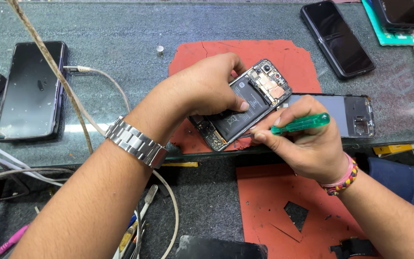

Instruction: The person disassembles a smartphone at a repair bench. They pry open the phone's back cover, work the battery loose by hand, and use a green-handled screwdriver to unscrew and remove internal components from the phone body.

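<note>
An opened phone (259, 93) with its back cover off lies on a red mat (255, 52), showing a black battery and circuit board. My left hand (212, 88), with a metal watch on the wrist, holds the phone down, thumb on the battery. My right hand (307, 139) grips a screwdriver with a green translucent handle (303, 123), its tip pointing at the phone's near edge. The removed back cover (348, 112) lies just right of the phone.
A dark phone (29, 88) with a cable plugged in lies at the left. Another dark phone (336, 38) sits at the back right, with a green box (384, 33) beside it. A second red mat (283, 206) and loose tools (135, 225) lie on the lower shelf.
</note>
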Action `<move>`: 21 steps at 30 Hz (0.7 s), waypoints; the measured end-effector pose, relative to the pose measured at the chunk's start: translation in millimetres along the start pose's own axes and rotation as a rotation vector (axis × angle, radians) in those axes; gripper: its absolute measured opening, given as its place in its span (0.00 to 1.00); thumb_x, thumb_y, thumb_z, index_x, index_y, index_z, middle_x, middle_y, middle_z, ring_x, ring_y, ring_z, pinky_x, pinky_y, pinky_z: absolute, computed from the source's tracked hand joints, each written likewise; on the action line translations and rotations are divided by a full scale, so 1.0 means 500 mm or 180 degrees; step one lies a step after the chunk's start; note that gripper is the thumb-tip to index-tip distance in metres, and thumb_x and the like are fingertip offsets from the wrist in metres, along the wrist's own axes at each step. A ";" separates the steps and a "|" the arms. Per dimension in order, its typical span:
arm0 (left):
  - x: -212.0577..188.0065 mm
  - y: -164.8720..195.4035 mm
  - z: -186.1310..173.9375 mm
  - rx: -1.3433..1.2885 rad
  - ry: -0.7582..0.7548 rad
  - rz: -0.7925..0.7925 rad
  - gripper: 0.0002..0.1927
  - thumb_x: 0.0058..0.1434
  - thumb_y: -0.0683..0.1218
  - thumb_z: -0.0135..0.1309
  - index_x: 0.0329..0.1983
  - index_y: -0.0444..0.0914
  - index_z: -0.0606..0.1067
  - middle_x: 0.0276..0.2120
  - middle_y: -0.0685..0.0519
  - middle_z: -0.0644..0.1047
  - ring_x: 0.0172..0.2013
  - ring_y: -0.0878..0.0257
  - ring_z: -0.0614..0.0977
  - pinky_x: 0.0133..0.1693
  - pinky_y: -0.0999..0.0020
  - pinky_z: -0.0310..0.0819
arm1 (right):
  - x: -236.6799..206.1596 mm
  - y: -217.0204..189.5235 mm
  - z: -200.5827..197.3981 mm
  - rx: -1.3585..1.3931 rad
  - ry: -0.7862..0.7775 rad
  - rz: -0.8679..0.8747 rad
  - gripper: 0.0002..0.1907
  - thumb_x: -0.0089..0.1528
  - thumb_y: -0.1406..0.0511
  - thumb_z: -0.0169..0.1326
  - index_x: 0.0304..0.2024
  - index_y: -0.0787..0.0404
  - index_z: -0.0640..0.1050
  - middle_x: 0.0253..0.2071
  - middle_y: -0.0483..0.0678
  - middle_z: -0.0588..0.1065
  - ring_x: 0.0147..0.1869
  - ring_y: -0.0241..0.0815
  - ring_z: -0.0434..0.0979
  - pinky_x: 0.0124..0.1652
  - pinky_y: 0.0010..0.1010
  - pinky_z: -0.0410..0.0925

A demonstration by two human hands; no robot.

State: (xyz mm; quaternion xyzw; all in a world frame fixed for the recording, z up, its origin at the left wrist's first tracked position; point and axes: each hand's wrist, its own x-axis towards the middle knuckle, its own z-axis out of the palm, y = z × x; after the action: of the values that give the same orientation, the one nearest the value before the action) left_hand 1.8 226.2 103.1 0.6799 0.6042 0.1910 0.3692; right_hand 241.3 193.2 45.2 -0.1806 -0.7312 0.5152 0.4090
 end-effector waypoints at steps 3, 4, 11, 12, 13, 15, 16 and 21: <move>0.000 -0.001 -0.002 -0.0013 -0.0030 -0.0101 0.34 0.45 0.46 0.71 0.56 0.41 0.73 0.48 0.50 0.81 0.49 0.56 0.84 0.48 0.61 0.78 | 0.001 0.003 0.003 -0.0011 -0.0013 0.0029 0.18 0.65 0.79 0.57 0.46 0.60 0.63 0.43 0.56 0.80 0.50 0.41 0.83 0.52 0.33 0.78; -0.001 0.000 -0.002 -0.0010 -0.0048 -0.0103 0.34 0.45 0.46 0.71 0.56 0.41 0.73 0.48 0.50 0.81 0.48 0.56 0.84 0.48 0.61 0.79 | 0.001 0.003 0.003 -0.0009 -0.0018 0.0048 0.18 0.65 0.79 0.57 0.46 0.60 0.63 0.43 0.56 0.80 0.50 0.41 0.83 0.52 0.33 0.78; -0.004 0.007 -0.003 0.0044 -0.0069 -0.0256 0.33 0.46 0.46 0.71 0.56 0.42 0.72 0.48 0.51 0.81 0.48 0.56 0.84 0.45 0.59 0.80 | 0.005 -0.005 -0.001 -0.0339 -0.0171 0.0097 0.17 0.63 0.79 0.59 0.45 0.61 0.65 0.42 0.55 0.80 0.49 0.41 0.83 0.50 0.32 0.78; -0.004 0.008 0.000 0.0060 -0.0040 -0.0140 0.33 0.45 0.46 0.72 0.56 0.41 0.73 0.48 0.50 0.81 0.48 0.56 0.83 0.46 0.60 0.79 | 0.005 -0.006 0.001 -0.0361 -0.0161 0.0063 0.17 0.63 0.79 0.59 0.45 0.61 0.65 0.42 0.55 0.80 0.49 0.41 0.83 0.50 0.32 0.78; -0.004 0.008 -0.002 0.0080 0.0002 -0.0022 0.33 0.45 0.46 0.73 0.55 0.40 0.73 0.48 0.50 0.81 0.48 0.56 0.83 0.48 0.61 0.78 | 0.006 -0.006 0.003 -0.0383 -0.0156 0.0017 0.17 0.64 0.79 0.59 0.45 0.61 0.65 0.42 0.55 0.80 0.49 0.40 0.83 0.51 0.32 0.78; -0.004 0.007 -0.005 0.0013 0.0023 0.0053 0.33 0.45 0.45 0.73 0.54 0.39 0.74 0.47 0.50 0.81 0.48 0.57 0.83 0.48 0.62 0.78 | 0.007 -0.008 0.006 -0.0372 -0.0110 -0.0009 0.17 0.64 0.79 0.58 0.45 0.61 0.64 0.42 0.55 0.80 0.49 0.40 0.83 0.51 0.32 0.77; -0.006 0.007 -0.006 -0.0079 0.0006 0.0012 0.33 0.45 0.45 0.72 0.54 0.39 0.74 0.47 0.50 0.82 0.47 0.57 0.84 0.47 0.62 0.78 | 0.007 -0.010 0.006 -0.0344 -0.0073 0.0014 0.17 0.64 0.79 0.57 0.46 0.61 0.64 0.42 0.55 0.79 0.49 0.41 0.83 0.51 0.32 0.77; -0.022 0.009 -0.025 -0.0781 -0.0011 -0.0271 0.32 0.43 0.42 0.71 0.53 0.39 0.74 0.44 0.50 0.82 0.43 0.59 0.85 0.43 0.64 0.80 | 0.009 -0.024 -0.002 0.0169 0.0252 0.0228 0.17 0.66 0.79 0.55 0.46 0.60 0.62 0.40 0.54 0.78 0.43 0.41 0.84 0.44 0.33 0.79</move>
State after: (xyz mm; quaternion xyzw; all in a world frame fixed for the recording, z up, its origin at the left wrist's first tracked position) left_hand -6.3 218.9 116.5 0.6036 0.6039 0.2464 0.4585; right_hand 241.3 192.2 57.9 -0.2160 -0.6936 0.5411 0.4236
